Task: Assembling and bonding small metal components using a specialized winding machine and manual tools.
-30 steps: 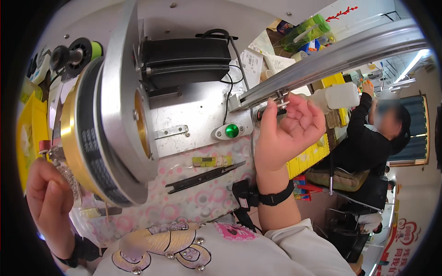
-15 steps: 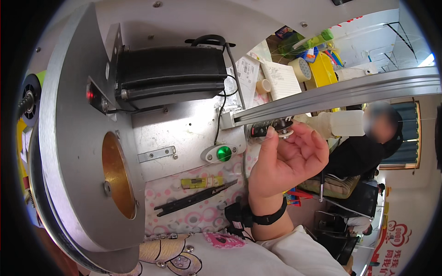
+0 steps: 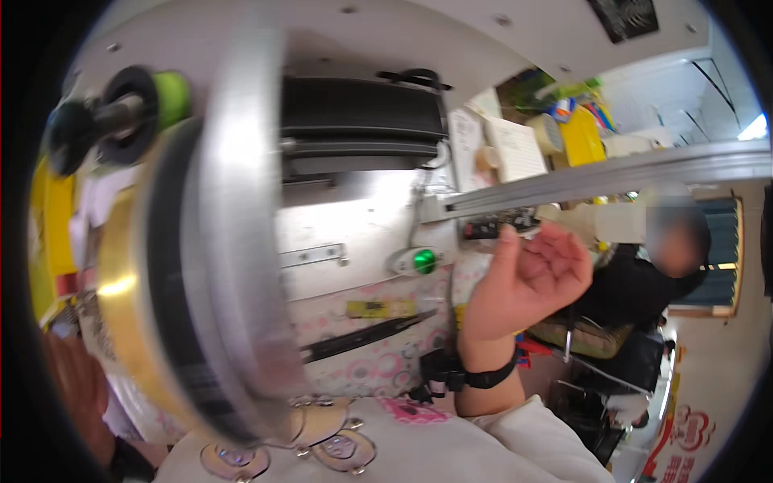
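Observation:
My right hand (image 3: 531, 282) is raised with its palm toward me, fingers loosely curled and the thumb apart from them. Its thumb and fingertips are beside a small black fitting (image 3: 483, 229), near a pale disc partly hidden by the fingers. I see no object in the palm. At the far left, my left hand (image 3: 76, 394) shows dim and blurred beyond a gold-rimmed wheel (image 3: 121, 282). Its fingers are too unclear to read, and whether it touches the wheel is hidden. A thick grey metal plate (image 3: 250, 201) stands between the hands, smeared by motion.
A black motor housing (image 3: 362, 117) sits behind a green round button (image 3: 424, 261). Black tweezers (image 3: 366, 338) and a yellow packet (image 3: 378, 309) lie on the patterned cloth. A metal rail (image 3: 596, 181) crosses above my right hand. A seated person (image 3: 628, 282) is beyond. A spool (image 3: 133, 113) is far left.
The view has swung left, so the scene shifts right and the gold-rimmed wheel, spool and left hand come into sight. My right hand stays by the black fitting in much the same pose.

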Available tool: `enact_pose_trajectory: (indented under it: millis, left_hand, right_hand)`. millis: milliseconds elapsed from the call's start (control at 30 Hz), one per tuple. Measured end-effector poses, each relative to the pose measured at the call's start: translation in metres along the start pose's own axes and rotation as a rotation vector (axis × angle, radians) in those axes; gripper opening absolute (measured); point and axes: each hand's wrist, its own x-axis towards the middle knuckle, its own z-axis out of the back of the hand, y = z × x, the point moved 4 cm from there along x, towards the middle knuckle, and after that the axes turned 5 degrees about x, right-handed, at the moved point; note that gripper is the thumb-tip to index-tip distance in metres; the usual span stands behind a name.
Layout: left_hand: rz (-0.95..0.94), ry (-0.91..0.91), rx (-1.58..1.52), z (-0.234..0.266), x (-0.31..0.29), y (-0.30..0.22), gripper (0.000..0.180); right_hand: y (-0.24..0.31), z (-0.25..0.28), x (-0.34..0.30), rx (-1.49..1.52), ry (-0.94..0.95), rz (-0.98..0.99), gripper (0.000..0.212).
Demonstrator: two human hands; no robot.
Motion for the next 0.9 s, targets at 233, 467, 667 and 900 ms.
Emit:
enact_pose_trajectory:
  millis: [233, 467, 667, 900]
  left_hand:
    - [-0.053, -0.011, 0.056, -0.011, 0.023, 0.022, 0.026]
    - [-0.032, 0.021, -0.110, 0.000, 0.023, 0.026, 0.024]
    - [-0.064, -0.041, -0.070, 0.001, 0.042, 0.012, 0.023]
    - [-0.112, -0.032, -0.152, 0.005, 0.057, 0.013, 0.021]
  right_hand:
    - [-0.015, 0.027, 0.000, -0.040, -0.201, -0.027, 0.051]
    - [-0.013, 0.019, -0.004, 0.037, -0.135, -0.090, 0.047]
    - [-0.011, 0.017, -0.005, 0.028, -0.114, -0.055, 0.048]
    - [-0.015, 0.022, -0.004, 0.010, -0.085, -0.045, 0.048]
